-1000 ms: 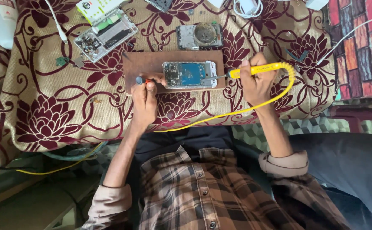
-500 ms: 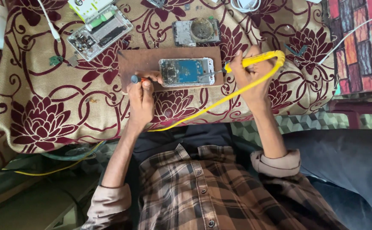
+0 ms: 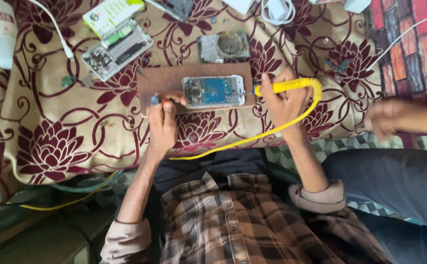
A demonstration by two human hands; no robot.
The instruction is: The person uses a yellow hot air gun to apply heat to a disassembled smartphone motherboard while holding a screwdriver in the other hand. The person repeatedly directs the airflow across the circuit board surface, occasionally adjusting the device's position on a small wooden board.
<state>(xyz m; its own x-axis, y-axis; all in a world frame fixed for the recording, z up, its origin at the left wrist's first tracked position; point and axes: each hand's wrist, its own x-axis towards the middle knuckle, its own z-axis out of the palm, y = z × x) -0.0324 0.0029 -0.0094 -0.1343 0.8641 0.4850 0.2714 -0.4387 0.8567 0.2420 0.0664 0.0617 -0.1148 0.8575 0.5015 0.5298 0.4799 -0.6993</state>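
Note:
An opened phone with its blue circuit board showing lies on a brown wooden board. My left hand rests at the board's left front edge and grips a small dark-tipped tool next to the phone's left end. My right hand holds a yellow soldering iron with its tip at the phone's right end. The iron's yellow cable loops round my right hand and trails down towards my lap.
A floral cloth covers the surface. Behind the board lie another opened phone, a dismantled handset with a white-green part, a white cable and a white charger. Another person's hand reaches in at the right.
The view has shifted slightly. My right hand has brought the soldering iron's tip closer to the phone's right end. Another person's hand has come into view at the right.

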